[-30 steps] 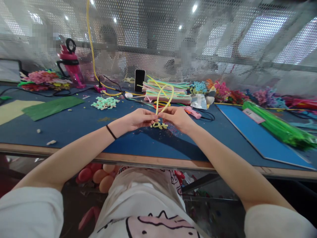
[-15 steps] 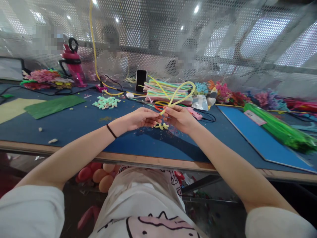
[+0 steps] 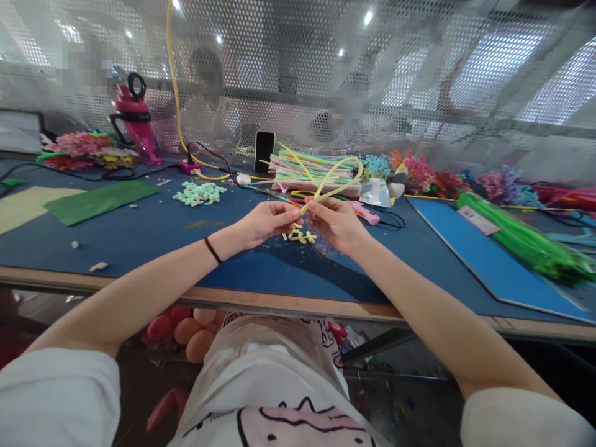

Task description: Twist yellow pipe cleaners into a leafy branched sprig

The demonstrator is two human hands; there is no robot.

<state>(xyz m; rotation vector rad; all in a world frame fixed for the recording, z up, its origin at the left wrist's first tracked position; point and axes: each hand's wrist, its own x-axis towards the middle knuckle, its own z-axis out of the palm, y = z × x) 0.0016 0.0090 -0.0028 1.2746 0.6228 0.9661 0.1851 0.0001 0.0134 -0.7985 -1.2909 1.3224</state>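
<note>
A yellow pipe cleaner (image 3: 342, 186) is bent into a long loop that rises to the right above the table. Where its two strands meet, my right hand (image 3: 336, 222) pinches it between thumb and fingers. My left hand (image 3: 272, 223) is closed on the lower end, its thumb and forefinger close to the right fingertips. Below the hands, several small yellow twisted pieces (image 3: 305, 236) lie on the blue tabletop (image 3: 261, 267). Behind the loop lies a pile of pastel pipe cleaners (image 3: 298, 171).
Mint-green twisted pieces (image 3: 199, 193) lie to the left, near green sheets (image 3: 100, 200). A phone (image 3: 264, 152) and a pink bottle (image 3: 135, 118) stand at the back. At right, a bag of green pipe cleaners (image 3: 526, 239) rests partly on a blue board (image 3: 484, 261).
My left thumb and fingers have closed more tightly around the lower end of the yellow pipe cleaner. The loop has dipped slightly, and more of the small yellow pieces show beneath my hands.
</note>
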